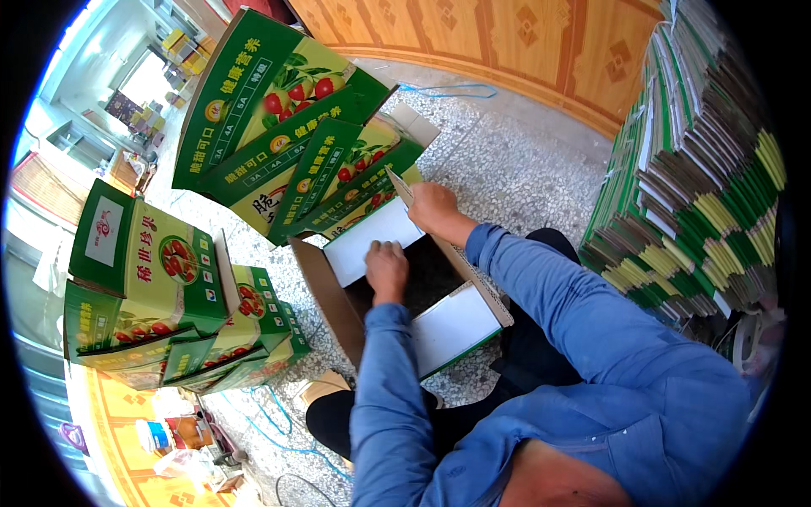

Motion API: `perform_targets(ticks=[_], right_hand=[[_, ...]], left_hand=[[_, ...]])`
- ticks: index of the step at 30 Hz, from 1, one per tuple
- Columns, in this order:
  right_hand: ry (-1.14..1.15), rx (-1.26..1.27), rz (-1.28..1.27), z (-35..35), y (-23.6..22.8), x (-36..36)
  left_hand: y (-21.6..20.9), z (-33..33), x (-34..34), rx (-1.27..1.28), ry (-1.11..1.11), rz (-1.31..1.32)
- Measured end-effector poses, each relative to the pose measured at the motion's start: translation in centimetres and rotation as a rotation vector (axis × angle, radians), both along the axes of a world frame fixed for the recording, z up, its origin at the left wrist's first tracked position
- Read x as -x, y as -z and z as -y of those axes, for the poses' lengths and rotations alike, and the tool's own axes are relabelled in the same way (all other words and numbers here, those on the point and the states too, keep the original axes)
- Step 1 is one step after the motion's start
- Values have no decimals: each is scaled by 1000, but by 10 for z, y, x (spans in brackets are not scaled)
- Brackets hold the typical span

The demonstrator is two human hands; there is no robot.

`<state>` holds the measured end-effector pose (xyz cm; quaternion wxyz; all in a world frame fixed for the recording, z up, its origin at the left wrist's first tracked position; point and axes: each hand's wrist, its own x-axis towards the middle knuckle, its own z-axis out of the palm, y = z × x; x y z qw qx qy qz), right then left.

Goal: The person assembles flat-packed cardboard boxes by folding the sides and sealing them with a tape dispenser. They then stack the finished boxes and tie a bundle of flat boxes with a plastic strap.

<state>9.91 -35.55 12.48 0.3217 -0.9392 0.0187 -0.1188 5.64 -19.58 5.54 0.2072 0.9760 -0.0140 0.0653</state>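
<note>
An open cardboard carton (355, 308) stands between my knees, its inside dark. White-lined flaps fold out at its far and near ends; the far flap (359, 247) lies under my left hand, the near flap (456, 328) slopes toward me. My left hand (388, 269) is closed with curled fingers on the far flap's edge; its fingertips are hidden, so whether it pinches anything does not show. Beyond the far right corner, my right hand (436, 209) grips a raised cardboard flap (400, 186), thumb against it.
Green printed cartons (283, 110) lean together ahead, and more cartons (169, 279) stand at the left. A tall stack of flattened cartons (693, 194) rises at the right. Blue cord (274, 422) trails over the speckled floor (532, 160). A wood-patterned panel (507, 51) borders the far side.
</note>
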Motion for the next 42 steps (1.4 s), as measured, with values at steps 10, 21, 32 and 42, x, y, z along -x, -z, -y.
perform_targets(ticks=[10, 21, 32, 42], right_hand=[[-72, 24, -44, -62, 52, 35], [-91, 30, -33, -59, 72, 38], [-34, 8, 24, -55, 81, 27], [-72, -27, 27, -50, 87, 22]], left_hand=[[-91, -68, 63, 525, -136, 548], [18, -31, 73, -251, -185, 44], [4, -87, -64, -65, -48, -26], [12, -88, -46, -151, -39, -65]])
